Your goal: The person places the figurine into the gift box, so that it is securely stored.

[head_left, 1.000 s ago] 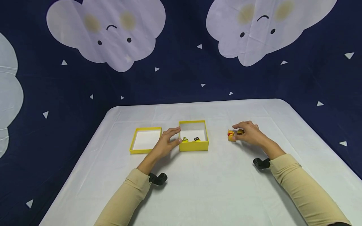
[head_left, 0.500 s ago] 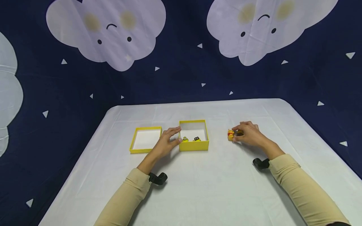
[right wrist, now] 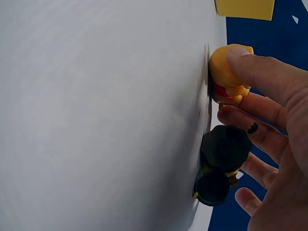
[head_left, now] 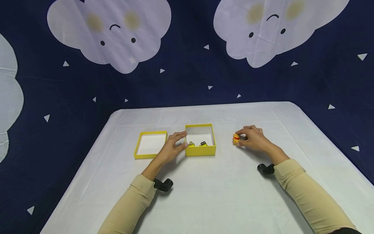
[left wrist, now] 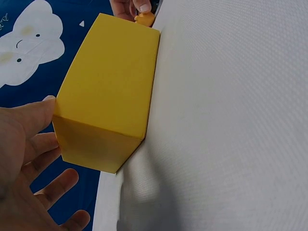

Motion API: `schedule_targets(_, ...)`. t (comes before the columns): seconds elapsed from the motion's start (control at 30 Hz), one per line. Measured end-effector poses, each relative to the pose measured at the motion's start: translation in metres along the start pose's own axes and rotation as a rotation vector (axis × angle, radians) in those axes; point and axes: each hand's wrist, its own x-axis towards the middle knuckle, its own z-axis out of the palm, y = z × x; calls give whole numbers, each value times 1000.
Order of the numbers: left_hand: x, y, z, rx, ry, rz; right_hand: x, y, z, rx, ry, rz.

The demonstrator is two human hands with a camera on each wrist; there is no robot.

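Observation:
My left hand (head_left: 173, 148) touches the left side of an uncovered yellow box (head_left: 200, 151) with its fingers spread and fairly straight. Inside the box two yellow figurines, one (head_left: 191, 144) at the left and another (head_left: 203, 144) beside it, show their heads above the front wall. Further right, my right hand (head_left: 257, 139) pinches an orange-yellow bear figurine (right wrist: 224, 72) with a red band between thumb and fingers. Under that hand stands a dark figurine (right wrist: 224, 149) with yellow bits, apart from the bear; the hand mostly hides it in the head view.
A shallow yellow-rimmed lid (head_left: 150, 156) with a white inside lies left of the box, partly behind my left hand. All stands on a white-covered table (head_left: 222, 195), with a dark blue cloud-patterned cloth (head_left: 187, 87) behind it.
The right hand has shifted a little to the left, and the bear figurine has moved left with it. My left hand and the box look the same.

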Motion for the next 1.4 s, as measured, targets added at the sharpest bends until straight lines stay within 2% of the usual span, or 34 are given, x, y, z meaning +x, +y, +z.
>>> schedule_targets(0.27, -1, 1, 0, -5, 1, -1, 4, -1, 3, 3, 22, 0)
schedule_targets(0.7, -1, 0, 0, -14, -6, 2, 5, -4, 3, 13, -5, 35)
schedule_targets(1.13, -1, 1, 0, -9, 2, 9, -2, -9, -2, 66, 58, 49)
schedule_targets(1.4, -1, 1, 1, -5, 9, 12, -4, -25, -9, 68, 117, -31)
